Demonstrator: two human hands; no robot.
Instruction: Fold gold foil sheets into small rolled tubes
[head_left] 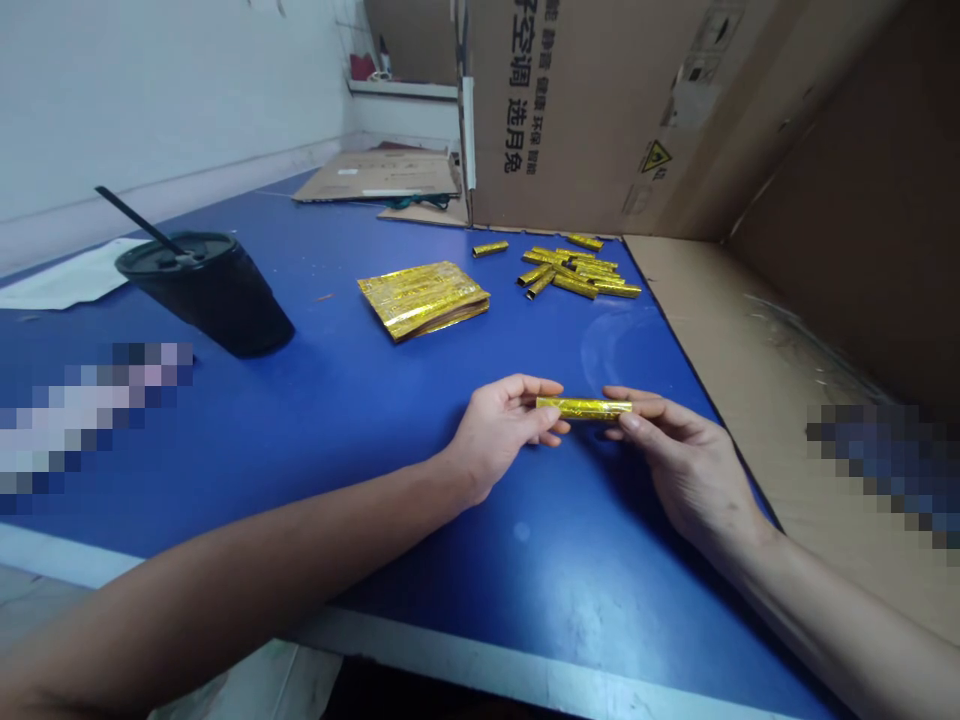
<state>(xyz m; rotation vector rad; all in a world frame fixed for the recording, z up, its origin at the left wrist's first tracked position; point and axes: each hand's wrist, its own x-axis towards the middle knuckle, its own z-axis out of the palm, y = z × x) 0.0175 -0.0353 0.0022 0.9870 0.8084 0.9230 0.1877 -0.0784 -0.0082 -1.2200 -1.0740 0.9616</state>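
Between my two hands, above the blue table [330,400], is a small tube of shiny gold foil paper [589,408]. My left hand [506,425] pinches its left end, thumb in front and fingers behind. At the right end, the thumb and fingers of my right hand [690,455] grip the tube. Farther back lies a stack of flat gold foil sheets [424,298], apart from both hands. A pile of similar gold tubes [574,270] rests at the back right, and a single gold tube [490,249] lies to its left.
A black cup with a straw [210,290] stands at the left, near a white sheet [71,275]. A tall cardboard box wall [585,120] rises behind the tubes. Flat cardboard [382,175] lies at the back, and more cardboard [750,370] borders the table's right edge.
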